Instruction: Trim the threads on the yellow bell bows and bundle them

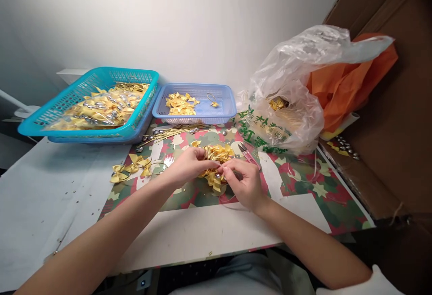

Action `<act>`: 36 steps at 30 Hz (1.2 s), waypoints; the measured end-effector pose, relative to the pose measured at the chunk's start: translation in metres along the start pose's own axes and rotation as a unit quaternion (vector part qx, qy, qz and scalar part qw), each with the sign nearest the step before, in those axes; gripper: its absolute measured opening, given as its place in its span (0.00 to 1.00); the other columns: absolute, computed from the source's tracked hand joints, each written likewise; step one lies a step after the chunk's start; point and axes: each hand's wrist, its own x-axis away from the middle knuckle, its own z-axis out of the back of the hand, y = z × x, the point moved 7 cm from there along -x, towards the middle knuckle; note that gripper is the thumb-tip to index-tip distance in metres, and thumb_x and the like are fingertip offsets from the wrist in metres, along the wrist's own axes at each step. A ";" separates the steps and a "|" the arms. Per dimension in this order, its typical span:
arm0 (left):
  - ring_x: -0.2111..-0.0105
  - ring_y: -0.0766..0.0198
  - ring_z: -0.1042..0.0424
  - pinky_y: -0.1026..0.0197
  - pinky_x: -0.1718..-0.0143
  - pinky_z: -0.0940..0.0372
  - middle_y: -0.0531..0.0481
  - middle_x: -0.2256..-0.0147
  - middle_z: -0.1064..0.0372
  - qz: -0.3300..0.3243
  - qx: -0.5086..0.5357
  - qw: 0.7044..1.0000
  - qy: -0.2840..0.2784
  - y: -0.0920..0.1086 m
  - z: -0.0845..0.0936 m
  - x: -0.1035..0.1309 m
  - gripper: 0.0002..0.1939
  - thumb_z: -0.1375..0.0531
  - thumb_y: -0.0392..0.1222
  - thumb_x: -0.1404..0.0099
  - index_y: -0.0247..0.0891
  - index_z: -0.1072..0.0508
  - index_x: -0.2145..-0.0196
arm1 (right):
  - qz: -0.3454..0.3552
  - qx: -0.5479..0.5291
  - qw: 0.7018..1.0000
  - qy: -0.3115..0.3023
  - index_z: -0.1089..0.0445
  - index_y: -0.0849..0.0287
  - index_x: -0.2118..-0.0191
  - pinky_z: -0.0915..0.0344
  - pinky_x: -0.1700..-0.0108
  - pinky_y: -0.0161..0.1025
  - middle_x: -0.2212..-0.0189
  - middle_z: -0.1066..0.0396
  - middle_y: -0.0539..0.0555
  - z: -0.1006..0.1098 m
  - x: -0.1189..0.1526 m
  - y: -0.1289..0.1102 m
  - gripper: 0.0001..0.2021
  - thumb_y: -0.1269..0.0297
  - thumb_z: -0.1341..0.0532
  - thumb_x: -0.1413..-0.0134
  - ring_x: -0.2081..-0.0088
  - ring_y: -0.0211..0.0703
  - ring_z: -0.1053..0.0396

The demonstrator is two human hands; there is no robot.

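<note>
A bundle of gold ribbon bows with looped gold ties (218, 152) lies over the middle of the patterned sheet. My left hand (191, 165) is closed round its left side, thumb across the front. At the bundle's right side, my right hand (245, 183) pinches thumb against fingers; what sits between the fingertips is too small to make out. A gold bow with a silver bead (215, 181) hangs just below both hands' fingertips. Behind my right hand lie pink-handled snips (249, 154). Several loose gold bows (118, 174) rest left of my left hand.
A turquoise basket (37, 126) filled with bows and bagged silver beads stands at the left. Beside it, a blue basket (216, 106) holds more bows. A plastic bag (286, 124) and orange bag (347, 88) stand right, against cardboard (394, 142). Gold strips (175, 132) lie behind my hands.
</note>
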 end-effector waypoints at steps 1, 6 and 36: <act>0.83 0.71 0.50 0.65 0.82 0.54 0.60 0.84 0.50 0.003 0.038 0.999 -0.011 -0.002 -0.002 0.000 0.18 0.37 0.49 0.51 0.40 0.43 0.81 | 0.008 0.003 1.000 0.009 0.33 0.57 0.77 0.33 0.66 0.38 0.75 0.26 0.51 0.001 0.000 -0.001 0.11 0.70 0.45 0.45 0.70 0.40 0.29; 0.84 0.74 0.52 0.66 0.82 0.58 0.61 0.84 0.49 0.011 0.164 0.984 -0.064 -0.013 -0.010 0.000 0.17 0.34 0.49 0.51 0.38 0.38 0.79 | 0.026 0.006 0.999 0.043 0.42 0.56 0.83 0.36 0.72 0.36 0.78 0.28 0.51 0.005 -0.001 -0.003 0.13 0.73 0.44 0.50 0.75 0.39 0.31; 0.84 0.75 0.57 0.67 0.82 0.61 0.63 0.85 0.54 0.060 0.250 0.965 -0.045 -0.027 -0.021 0.007 0.22 0.35 0.48 0.46 0.40 0.48 0.78 | -0.057 0.033 0.995 0.080 0.35 0.55 0.71 0.29 0.70 0.34 0.76 0.28 0.48 0.003 -0.002 0.009 0.05 0.72 0.40 0.51 0.74 0.37 0.28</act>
